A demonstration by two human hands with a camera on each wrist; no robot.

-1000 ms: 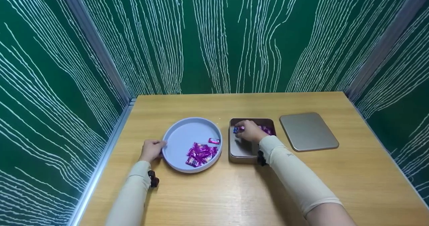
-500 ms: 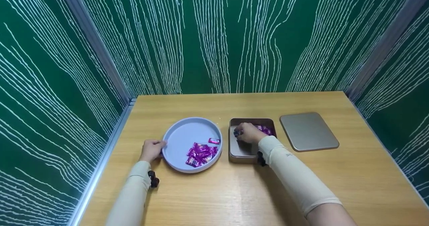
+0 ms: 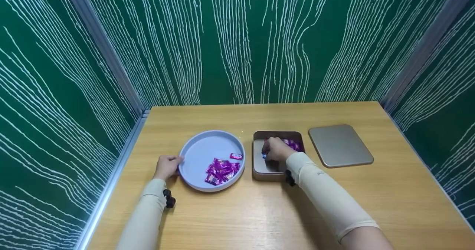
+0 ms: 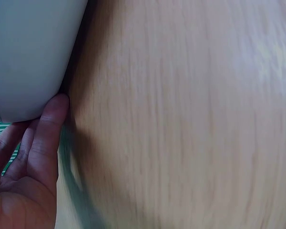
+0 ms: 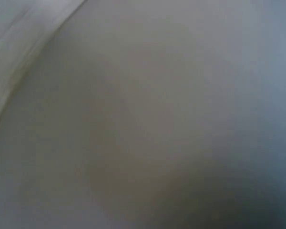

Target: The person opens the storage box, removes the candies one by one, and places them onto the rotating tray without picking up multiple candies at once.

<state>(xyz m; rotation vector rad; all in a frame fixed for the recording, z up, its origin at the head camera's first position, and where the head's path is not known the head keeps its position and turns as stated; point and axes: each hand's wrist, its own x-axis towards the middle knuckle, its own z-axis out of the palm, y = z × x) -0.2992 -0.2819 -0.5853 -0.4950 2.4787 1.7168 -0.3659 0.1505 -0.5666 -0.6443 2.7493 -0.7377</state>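
A round pale-blue tray (image 3: 202,146) stands on the table with several purple-wrapped candies (image 3: 222,170) heaped at its front right and a pink one (image 3: 236,156) beside its right wall. My left hand (image 3: 167,166) grips the tray's left edge; the left wrist view has its fingers (image 4: 50,114) against the outer wall, low down. Inside an open square metal tin (image 3: 272,176), my right hand (image 3: 277,149) points downward and pinches a small wrapped candy (image 3: 264,155), whose blue end shows below the fingertips. More purple candies (image 3: 293,144) lie in the tin, partly behind that hand. The right wrist view is a grey blur.
The tin's flat metal lid (image 3: 340,145) lies on the wooden table (image 3: 237,213) to the right of the tin. Green walls with white wavy lines (image 3: 230,42) enclose the table at the back and sides.
My right hand has moved slightly down and toward me within the tin, taking the candy with it. The left hand and the tray have stayed put.
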